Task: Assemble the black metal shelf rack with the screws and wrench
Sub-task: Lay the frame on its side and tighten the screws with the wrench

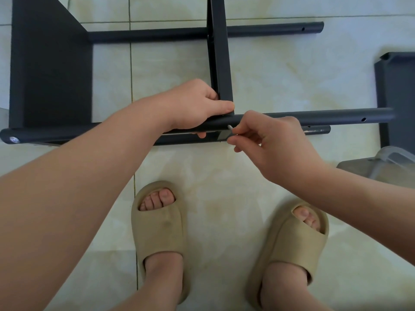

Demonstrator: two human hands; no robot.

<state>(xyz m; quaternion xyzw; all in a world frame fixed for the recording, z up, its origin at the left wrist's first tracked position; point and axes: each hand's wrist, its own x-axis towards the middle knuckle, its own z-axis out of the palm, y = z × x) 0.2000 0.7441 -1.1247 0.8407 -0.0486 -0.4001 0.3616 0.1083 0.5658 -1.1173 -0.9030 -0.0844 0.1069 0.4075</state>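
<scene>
Head view looks straight down: the right hand (276,142) pinches a small silvery screw (229,127) between thumb and forefinger, the other fingers loosely curled, with the screw's tip held against the side of the near tube (325,116). Just to its left, the left hand (193,106) grips that tube where the middle shelf (221,63) meets it. The thumb lies across the shelf's end and one fingertip shows under the tube. The black rack (146,35) lies on its side on the floor (280,70). The middle shelf stands on edge and runs from the near tube away to the far tube (269,30), which lies parallel. The left shelf (51,70) joins the same two tubes at their left ends, and a bright bolt head (13,139) shows in the near tube's left tip. A lower tube (316,131) lies just beneath the near one, partly hidden by it. Both tubes show open holes near their right ends. A loose shelf (397,97) lies at the right edge, and a clear plastic piece (381,162) lies near it. Two feet in tan slippers (159,227) stand on the pale tiles below the hands.
</scene>
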